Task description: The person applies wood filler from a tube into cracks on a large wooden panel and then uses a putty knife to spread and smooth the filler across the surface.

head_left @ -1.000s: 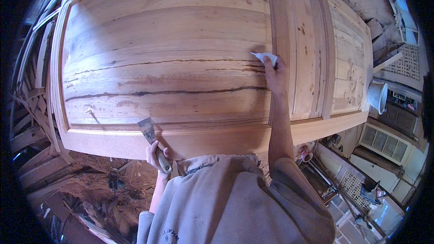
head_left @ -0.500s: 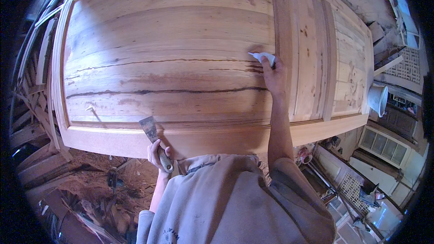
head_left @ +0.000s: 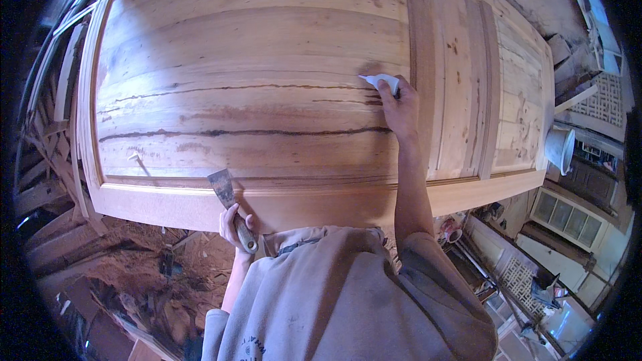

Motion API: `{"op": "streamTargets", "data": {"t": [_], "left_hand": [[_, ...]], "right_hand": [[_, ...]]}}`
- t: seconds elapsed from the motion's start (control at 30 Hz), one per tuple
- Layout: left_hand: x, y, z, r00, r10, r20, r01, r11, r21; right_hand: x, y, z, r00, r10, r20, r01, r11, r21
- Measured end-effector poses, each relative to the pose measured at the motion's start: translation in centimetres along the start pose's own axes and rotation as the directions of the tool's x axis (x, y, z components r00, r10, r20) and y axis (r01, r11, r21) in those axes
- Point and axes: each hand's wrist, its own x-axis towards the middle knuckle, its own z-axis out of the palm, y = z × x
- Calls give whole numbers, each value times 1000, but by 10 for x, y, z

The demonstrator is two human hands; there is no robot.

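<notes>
A wide wooden door (head_left: pixel 267 40) with framed panels lies in front of me, its large left panel marked by long dark cracks. In my right hand (head_left: pixel 402 110) is a small white squeeze bottle (head_left: pixel 386 83) with a thin nozzle. The nozzle points left, at a crack line close to the upright rail; whether its tip touches the wood I cannot tell. My left hand (head_left: pixel 235 227) grips the handle of a putty knife (head_left: pixel 226 190) near the door's front edge. The blade points up and away from me, over the door's lower frame.
On the panel at lower left sits a small pale piece (head_left: pixel 136 158) casting a shadow. A white bucket (head_left: pixel 559 150) stands beyond the door's right end. Stacked boards (head_left: pixel 50 220) crowd the left side. Wood shavings (head_left: pixel 140 264) cover the floor below. A paned window sash (head_left: pixel 568 217) leans at right.
My right hand and the bottle have shifted slightly left along the panel. The left hand with the putty knife stays nearly still.
</notes>
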Motion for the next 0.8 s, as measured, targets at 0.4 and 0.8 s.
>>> {"op": "streamTargets", "data": {"t": [0.4, 0.8], "left_hand": [[-1, 0, -1, 1000, -10, 16, 10, 1000, 2], [-2, -2, -1, 1000, -1, 9, 1, 1000, -11]], "right_hand": [[0, -12, 12, 998, 55, 44, -53, 998, -26], [3, -9, 29, 999, -34, 42, 35, 999, -21]]}}
